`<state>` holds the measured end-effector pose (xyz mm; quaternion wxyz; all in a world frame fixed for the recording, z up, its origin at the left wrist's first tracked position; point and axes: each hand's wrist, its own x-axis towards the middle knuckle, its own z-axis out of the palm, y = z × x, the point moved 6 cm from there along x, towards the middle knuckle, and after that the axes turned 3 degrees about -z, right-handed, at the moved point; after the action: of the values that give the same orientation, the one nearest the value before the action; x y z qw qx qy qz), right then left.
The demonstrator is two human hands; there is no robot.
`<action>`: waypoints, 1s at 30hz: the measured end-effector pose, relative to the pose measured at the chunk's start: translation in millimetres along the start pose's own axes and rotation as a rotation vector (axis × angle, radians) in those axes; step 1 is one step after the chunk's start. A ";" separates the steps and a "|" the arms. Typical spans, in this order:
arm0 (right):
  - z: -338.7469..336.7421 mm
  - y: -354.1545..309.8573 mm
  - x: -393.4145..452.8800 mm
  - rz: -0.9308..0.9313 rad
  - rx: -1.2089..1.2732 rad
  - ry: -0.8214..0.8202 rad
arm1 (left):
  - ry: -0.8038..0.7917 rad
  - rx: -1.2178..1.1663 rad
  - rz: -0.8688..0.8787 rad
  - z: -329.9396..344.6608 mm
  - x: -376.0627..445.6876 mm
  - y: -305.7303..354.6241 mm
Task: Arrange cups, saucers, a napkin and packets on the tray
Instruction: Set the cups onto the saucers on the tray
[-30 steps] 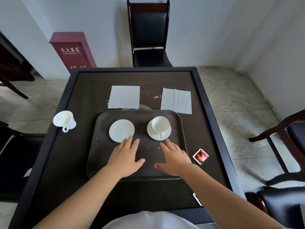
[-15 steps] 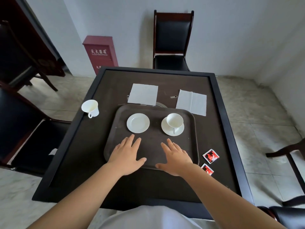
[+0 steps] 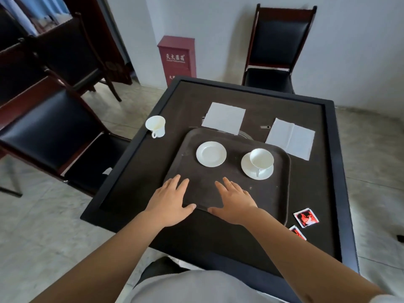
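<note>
Here, at the far left of the dark tabletop [image 3: 140, 184], one white cup [image 3: 155, 126] stands alone on the raised black rim, its handle turned to the near side, well apart from the tray. The left hand [image 3: 170, 201] lies flat with straight, slightly spread fingers; it holds nothing, the fingers rest on the near left corner of the brown tray [image 3: 277, 193] and the thumb points to the right along the near edge. On the tray, behind this hand, lies an empty white saucer [image 3: 211, 154]. Beyond the far edge of the tray a square white napkin [image 3: 223, 118] lies on the tabletop, with its near edge just at the tray rim. The right hand [image 3: 235, 200] is also flat and open on the near part of the tray, holding nothing, its thumb directed to the left hand; the two thumbs are near but apart. To the right on the tray a second saucer [image 3: 248, 172] carries a second cup [image 3: 261, 158], upright, handle toward the person. A second, unfolded napkin [image 3: 290, 138] lies on the tabletop beyond the right far corner of the tray. Near the right near corner, off the tray, two red packets [image 3: 305, 217] lie close together; the nearer packet [image 3: 297, 232] is partly hidden by the right forearm.
</note>
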<state>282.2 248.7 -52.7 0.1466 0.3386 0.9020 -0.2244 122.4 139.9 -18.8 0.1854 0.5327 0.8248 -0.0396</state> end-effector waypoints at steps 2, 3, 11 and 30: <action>0.8 -9.9 5.2 -0.028 -0.013 -0.011 | 0.008 -0.022 -0.022 2.0 -5.6 -10.7; 1.0 -15.1 7.9 -0.041 -0.019 -0.018 | 0.013 -0.032 -0.029 2.7 -7.5 -16.0; -4.0 -58.5 42.7 -0.066 -0.033 -0.045 | 0.023 -0.085 -0.055 -4.8 7.5 -68.5; -44.9 -161.6 225.3 0.081 0.115 0.004 | 0.016 -0.174 0.023 -52.5 148.9 -236.8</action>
<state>3.9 285.9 -58.6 0.1342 0.3830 0.8734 -0.2691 -157.2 180.7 -53.1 0.2247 0.5244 0.8204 0.0385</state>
